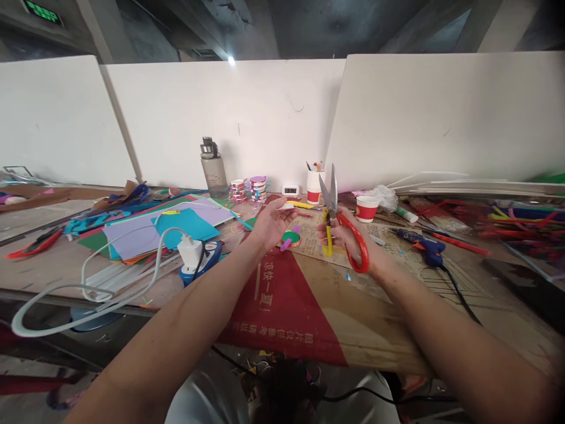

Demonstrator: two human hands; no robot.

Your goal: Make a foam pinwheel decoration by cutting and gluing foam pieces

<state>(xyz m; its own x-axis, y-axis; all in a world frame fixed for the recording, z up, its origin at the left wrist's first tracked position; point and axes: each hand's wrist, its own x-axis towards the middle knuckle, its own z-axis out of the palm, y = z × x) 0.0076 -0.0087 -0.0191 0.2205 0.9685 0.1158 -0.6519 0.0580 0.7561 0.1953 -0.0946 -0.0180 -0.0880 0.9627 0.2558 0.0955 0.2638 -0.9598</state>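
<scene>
Over the cardboard (366,321), the right hand (346,235) grips red-handled scissors (333,199), blades parted, tips upward. Left of them, between both hands, lies the green disc with purple strips (291,238), nearer the left hand (271,225), fingers half-curled; I cannot tell its grip.

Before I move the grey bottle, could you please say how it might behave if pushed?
The bottle would probably tip if pushed high up, being tall and narrow. Its smooth-looking, rounded sides may feel slippery and let it roll if toppled.
</scene>
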